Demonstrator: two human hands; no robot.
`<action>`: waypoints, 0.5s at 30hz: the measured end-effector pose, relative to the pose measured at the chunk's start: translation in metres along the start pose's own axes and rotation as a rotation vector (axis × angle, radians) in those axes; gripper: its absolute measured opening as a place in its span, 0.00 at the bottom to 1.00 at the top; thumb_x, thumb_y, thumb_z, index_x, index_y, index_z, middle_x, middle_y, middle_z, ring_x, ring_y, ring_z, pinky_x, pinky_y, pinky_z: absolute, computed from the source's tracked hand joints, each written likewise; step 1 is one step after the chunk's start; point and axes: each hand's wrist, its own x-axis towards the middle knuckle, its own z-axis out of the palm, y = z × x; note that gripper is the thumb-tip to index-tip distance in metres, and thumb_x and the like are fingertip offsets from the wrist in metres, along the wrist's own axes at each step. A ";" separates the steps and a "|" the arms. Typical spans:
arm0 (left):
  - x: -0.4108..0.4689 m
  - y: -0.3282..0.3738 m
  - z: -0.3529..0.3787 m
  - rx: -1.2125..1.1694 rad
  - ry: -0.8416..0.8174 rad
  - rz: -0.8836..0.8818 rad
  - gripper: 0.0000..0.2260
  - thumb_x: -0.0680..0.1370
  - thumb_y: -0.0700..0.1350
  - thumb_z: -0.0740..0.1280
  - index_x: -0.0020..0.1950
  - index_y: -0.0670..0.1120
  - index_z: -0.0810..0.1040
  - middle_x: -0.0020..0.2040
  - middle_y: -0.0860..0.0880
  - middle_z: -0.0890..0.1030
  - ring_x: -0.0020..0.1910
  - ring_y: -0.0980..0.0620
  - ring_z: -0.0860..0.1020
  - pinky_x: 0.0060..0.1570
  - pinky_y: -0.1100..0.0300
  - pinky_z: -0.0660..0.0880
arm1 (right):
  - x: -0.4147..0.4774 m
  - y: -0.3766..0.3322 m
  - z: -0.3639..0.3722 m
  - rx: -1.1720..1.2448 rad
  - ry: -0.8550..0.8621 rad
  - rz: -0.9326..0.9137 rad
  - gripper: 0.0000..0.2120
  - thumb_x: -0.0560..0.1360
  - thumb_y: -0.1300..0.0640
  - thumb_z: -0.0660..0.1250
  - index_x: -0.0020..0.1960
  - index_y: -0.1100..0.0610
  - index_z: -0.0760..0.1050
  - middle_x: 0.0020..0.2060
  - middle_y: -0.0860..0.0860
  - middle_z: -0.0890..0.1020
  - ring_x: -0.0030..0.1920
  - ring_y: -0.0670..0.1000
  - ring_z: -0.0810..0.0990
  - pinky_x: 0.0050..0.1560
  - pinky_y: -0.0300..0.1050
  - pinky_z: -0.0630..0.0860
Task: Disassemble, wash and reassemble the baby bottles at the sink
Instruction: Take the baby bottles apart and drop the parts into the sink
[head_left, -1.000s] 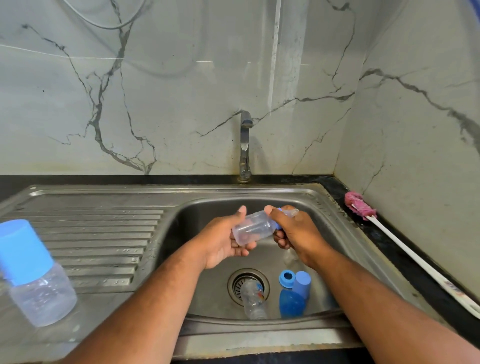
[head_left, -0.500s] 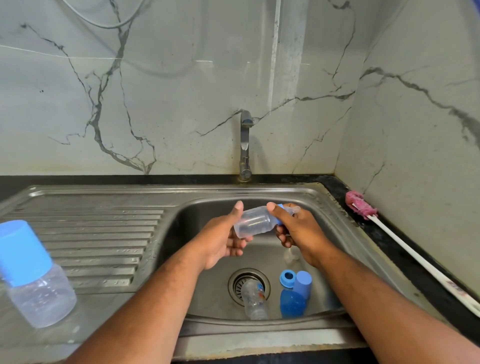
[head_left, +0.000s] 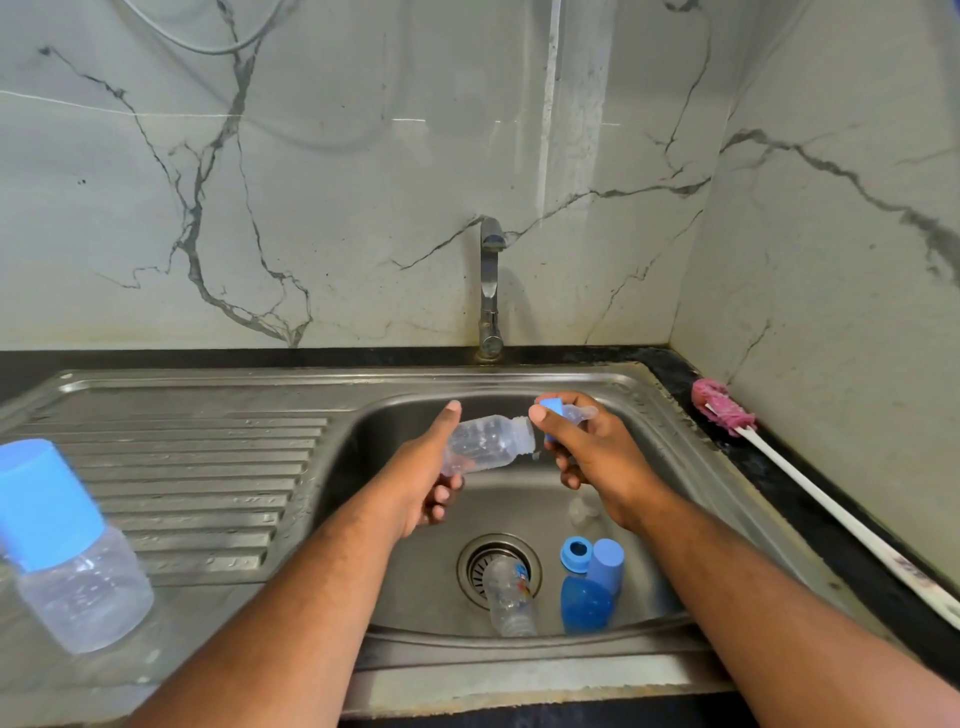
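Note:
Over the sink basin, my left hand grips a clear bottle body lying sideways, its open neck pointing right. My right hand holds the blue collar with the clear teat, now a little apart from the neck. On the basin floor lie another clear bottle across the drain, a blue ring, a blue cap and a blue dome lid. A clear teat lies under my right wrist. A capped bottle stands on the drainboard at left.
The tap stands behind the basin with no water running. A pink-headed bottle brush with a long white handle lies on the black counter along the right wall. The ribbed drainboard stretches left of the basin.
The blue collar with its teat has come off the bottle neck, and a gap now shows between them. Both hands have risen slightly over the basin.

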 end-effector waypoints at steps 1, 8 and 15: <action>0.003 -0.002 -0.004 0.073 0.053 0.006 0.30 0.77 0.73 0.59 0.54 0.47 0.81 0.29 0.51 0.72 0.23 0.56 0.64 0.25 0.66 0.63 | 0.001 0.001 -0.001 0.001 0.000 0.000 0.12 0.77 0.47 0.73 0.58 0.48 0.79 0.37 0.50 0.78 0.34 0.48 0.73 0.29 0.41 0.71; 0.004 -0.025 -0.019 0.969 -0.192 -0.352 0.31 0.76 0.73 0.60 0.56 0.45 0.79 0.34 0.50 0.69 0.27 0.55 0.65 0.27 0.65 0.63 | -0.003 0.011 0.002 -0.250 -0.164 0.056 0.13 0.73 0.50 0.78 0.56 0.44 0.81 0.42 0.48 0.81 0.29 0.41 0.73 0.29 0.39 0.71; 0.021 -0.057 -0.019 1.162 -0.241 -0.583 0.29 0.70 0.64 0.76 0.57 0.42 0.80 0.42 0.48 0.84 0.33 0.54 0.77 0.48 0.60 0.75 | -0.007 0.012 0.002 -0.394 -0.276 0.051 0.19 0.70 0.49 0.80 0.58 0.49 0.80 0.41 0.43 0.81 0.32 0.34 0.77 0.30 0.26 0.68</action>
